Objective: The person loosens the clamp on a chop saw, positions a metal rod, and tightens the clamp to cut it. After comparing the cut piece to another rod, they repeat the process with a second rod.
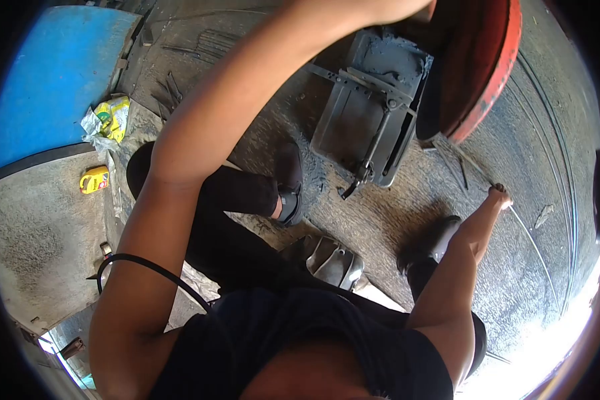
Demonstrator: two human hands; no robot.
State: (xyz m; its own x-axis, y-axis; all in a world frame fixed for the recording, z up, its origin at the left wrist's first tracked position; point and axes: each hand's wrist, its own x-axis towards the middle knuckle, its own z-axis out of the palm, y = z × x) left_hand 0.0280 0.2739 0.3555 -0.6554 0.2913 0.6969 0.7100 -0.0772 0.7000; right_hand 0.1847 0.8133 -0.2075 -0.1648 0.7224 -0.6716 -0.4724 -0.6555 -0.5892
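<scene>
A cut-off saw stands on the floor, with its grey metal base and clamp (360, 113) in the upper middle and its red round guard (497, 87) at the upper right. My left hand (397, 9) reaches to the top edge of the view, closed on the saw's upper part. Its fingertips are mostly cut off there. Lower on the right, my right hand (501, 195) is closed around a thin metal rod (530, 233). One end of the rod runs up towards the guard's lower edge, the other trails down over the floor. The saw's disc cannot be made out.
Long thin rods (560, 133) lie curved along the right. A blue panel (53, 73), a yellow bag (117, 117) and a small yellow bottle (95, 180) are at the left. My shoes (288, 177) flank the saw base. A grey metal part (335, 263) lies near my body.
</scene>
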